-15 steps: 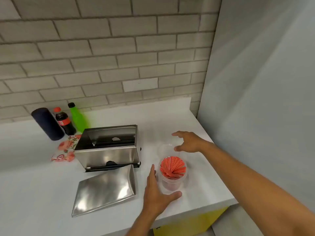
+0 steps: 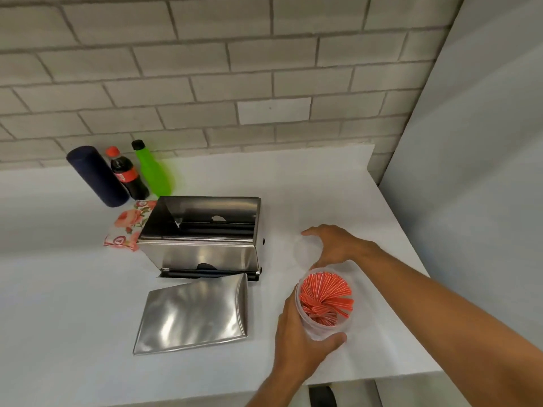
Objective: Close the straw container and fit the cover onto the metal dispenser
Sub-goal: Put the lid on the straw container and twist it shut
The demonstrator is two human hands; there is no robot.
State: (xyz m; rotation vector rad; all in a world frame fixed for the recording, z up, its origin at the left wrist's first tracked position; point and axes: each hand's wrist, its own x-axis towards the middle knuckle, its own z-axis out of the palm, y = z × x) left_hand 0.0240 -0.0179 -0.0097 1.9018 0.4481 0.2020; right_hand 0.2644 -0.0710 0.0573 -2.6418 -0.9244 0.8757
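Observation:
A clear straw container (image 2: 326, 324) full of red straws stands open near the counter's front right. My left hand (image 2: 296, 339) wraps around its left side and base. Just behind it a clear round lid (image 2: 302, 248) lies faintly visible on the counter, and my right hand (image 2: 335, 245) arches over it with fingertips and thumb on its rim. The metal dispenser (image 2: 199, 248) stands open-topped in the middle. Its shiny metal cover (image 2: 191, 312) lies flat on the counter in front of it, untouched.
A dark cylinder (image 2: 97, 176), a cola bottle (image 2: 126, 174) and a green bottle (image 2: 152, 171) stand at the back left by the brick wall. A floral packet (image 2: 129, 227) lies left of the dispenser. A grey wall bounds the white counter (image 2: 58, 289) on the right.
My left hand has closed around the straw container, which it was only beside before. My right hand stays over the lid, settled lower onto it.

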